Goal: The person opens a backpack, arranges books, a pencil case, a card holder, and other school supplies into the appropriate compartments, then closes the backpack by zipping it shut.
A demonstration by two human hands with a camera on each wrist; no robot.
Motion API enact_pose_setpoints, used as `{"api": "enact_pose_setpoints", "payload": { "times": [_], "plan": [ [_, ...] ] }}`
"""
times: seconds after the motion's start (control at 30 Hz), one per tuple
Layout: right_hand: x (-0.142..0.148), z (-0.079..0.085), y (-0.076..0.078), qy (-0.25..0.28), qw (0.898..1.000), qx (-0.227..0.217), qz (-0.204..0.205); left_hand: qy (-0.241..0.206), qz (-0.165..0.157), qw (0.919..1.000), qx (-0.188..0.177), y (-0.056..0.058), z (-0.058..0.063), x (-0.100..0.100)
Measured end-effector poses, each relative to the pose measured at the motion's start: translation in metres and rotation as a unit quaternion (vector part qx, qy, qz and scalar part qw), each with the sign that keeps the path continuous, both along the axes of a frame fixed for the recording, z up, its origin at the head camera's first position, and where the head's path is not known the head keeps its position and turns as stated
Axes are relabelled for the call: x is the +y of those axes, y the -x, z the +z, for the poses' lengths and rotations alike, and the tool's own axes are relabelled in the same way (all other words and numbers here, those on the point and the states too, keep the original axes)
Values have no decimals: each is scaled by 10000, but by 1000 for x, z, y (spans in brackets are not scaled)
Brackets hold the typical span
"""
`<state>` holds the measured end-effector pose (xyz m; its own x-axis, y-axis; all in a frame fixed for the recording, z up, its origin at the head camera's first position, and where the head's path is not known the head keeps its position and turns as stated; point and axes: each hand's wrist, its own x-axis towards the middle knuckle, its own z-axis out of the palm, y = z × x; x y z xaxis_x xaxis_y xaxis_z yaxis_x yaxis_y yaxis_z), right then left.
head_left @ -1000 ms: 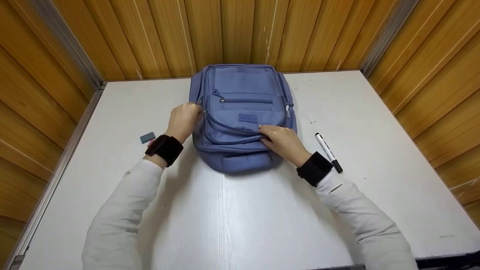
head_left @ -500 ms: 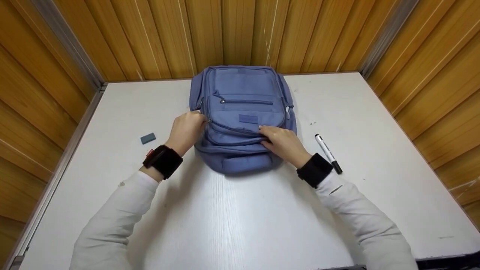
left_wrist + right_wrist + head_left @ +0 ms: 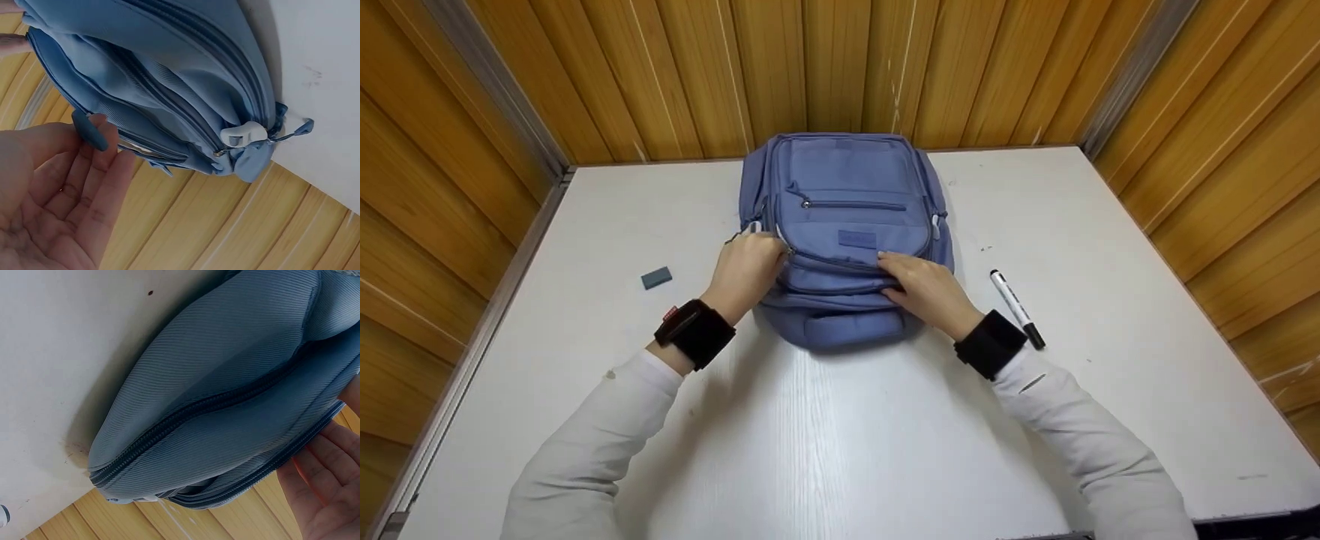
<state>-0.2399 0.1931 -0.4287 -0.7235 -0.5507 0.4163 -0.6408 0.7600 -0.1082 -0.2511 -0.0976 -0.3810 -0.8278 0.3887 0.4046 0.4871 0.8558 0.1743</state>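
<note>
A blue backpack (image 3: 847, 169) lies front side up on the table. My left hand (image 3: 750, 270) is at the left side of its front pocket. In the left wrist view, its thumb and fingertips pinch a blue zipper pull (image 3: 90, 130) on the pocket's zipper. My right hand (image 3: 928, 291) grips the lower right of the same pocket, thumb below and fingers on top. The right wrist view shows those fingers (image 3: 326, 467) along the pocket's zipper edge. A white zipper pull (image 3: 244, 135) hangs from another zipper on the bag's side.
A small grey-blue block (image 3: 656, 277) lies on the white table (image 3: 840, 450) to the left of the bag. A white marker with black ends (image 3: 1018, 309) lies to the right, close to my right wrist. Wood-patterned panels (image 3: 840, 67) enclose the back and sides.
My left hand has moved down and to the right along the edge of the front pocket, taking the zipper pull with it. The right hand keeps its grip in place.
</note>
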Motion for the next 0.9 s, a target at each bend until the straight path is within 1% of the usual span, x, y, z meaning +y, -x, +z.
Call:
{"api": "enact_pose_setpoints", "payload": {
  "times": [0.07,0.13,0.37,0.5,0.73,0.9],
  "plan": [
    [0,0,0,23,10000,12,14,-8,-94,9998,145,-2,-1,4],
    [0,0,0,51,10000,20,28,-49,-188,9997,161,-4,-2,9],
    [1,-2,2,137,9998,-5,113,-227,-443,9982,-341,-10,-6,29],
    [1,-2,1,128,9999,-38,65,-259,-509,9973,-461,-11,-9,44],
    [0,-1,1,93,9999,-45,7,-482,-526,9951,-686,-10,-19,68],
    [0,-2,1,45,10000,-50,3,-556,-570,9936,-806,-8,-24,78]
  ]
}}
